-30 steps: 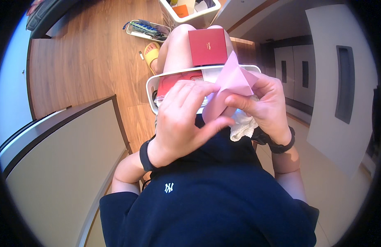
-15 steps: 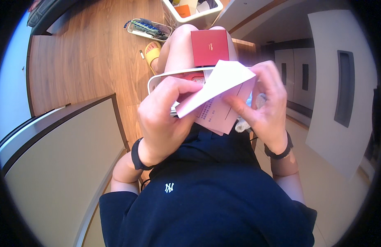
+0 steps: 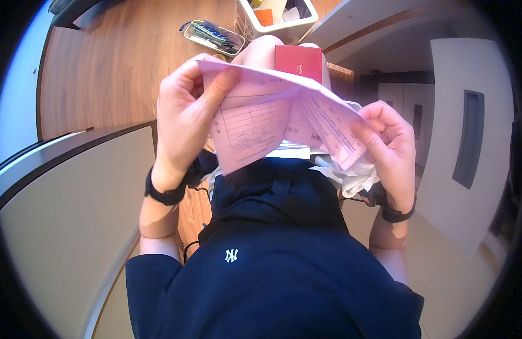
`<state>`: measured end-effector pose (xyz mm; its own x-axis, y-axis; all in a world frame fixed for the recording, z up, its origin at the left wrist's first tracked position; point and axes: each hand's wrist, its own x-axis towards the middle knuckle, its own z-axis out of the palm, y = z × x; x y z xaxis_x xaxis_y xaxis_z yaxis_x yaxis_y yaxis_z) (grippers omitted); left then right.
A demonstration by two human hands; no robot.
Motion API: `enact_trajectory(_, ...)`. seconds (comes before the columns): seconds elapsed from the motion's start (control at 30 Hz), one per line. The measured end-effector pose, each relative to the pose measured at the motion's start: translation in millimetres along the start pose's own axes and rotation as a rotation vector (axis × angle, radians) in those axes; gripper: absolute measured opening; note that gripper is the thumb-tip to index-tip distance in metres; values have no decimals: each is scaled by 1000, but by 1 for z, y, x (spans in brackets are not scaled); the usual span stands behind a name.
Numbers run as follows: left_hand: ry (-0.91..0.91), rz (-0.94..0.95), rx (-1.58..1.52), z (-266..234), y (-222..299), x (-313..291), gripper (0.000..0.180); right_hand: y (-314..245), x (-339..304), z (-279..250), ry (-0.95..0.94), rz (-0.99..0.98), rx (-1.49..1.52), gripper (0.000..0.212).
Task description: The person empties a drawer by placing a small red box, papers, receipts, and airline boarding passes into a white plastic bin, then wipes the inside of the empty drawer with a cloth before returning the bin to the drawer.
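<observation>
Spread between my two hands is a pink printed paper form [image 3: 252, 124] with fold creases and a ruled table on its left part. My left hand [image 3: 184, 107] pinches its upper left corner, thumb on the near face. At the right edge, my right hand [image 3: 391, 147] grips the paper between thumb and fingers. Beyond the paper, a dark red booklet or flat box [image 3: 299, 61] rests on my knees, its lower part hidden. Below the paper, a white bin or basket on my lap is mostly covered, with white papers [image 3: 289, 150] showing.
Crumpled white plastic or tissue [image 3: 351, 178] lies by my right wrist. On the wooden floor ahead stand a small white basket with cords or pouches [image 3: 213, 38] and a larger white bin [image 3: 283, 28]. A pale panel [image 3: 74, 209] stands left; grey cabinet doors [image 3: 464, 130] are at right.
The folded pink paper has been opened out. My hands have moved apart, the left one outward and up, the right one slightly outward, each still holding the paper.
</observation>
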<state>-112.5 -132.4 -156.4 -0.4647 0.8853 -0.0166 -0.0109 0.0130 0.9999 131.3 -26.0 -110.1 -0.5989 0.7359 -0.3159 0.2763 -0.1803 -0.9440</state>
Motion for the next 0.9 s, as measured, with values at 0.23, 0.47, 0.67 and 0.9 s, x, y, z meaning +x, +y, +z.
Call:
enact_trajectory(0.23, -110, 25, 191, -14, 12, 19, 18, -4, 10, -1, -71, 115, -747, 20)
enact_trajectory(0.47, -500, 454, 513, 13, 25, 28, 20, -12, 16, 38, -19, -445, -707, 47)
enact_trajectory(0.67, -192, 534, 346, 11, 30, 29, 80, 10, 28, 22, 64, -36, -89, 15)
enact_trajectory(0.9, -8, 416, 379, 48, -2, -35, 95, 11, 33, 22, 259, -54, -36, 19)
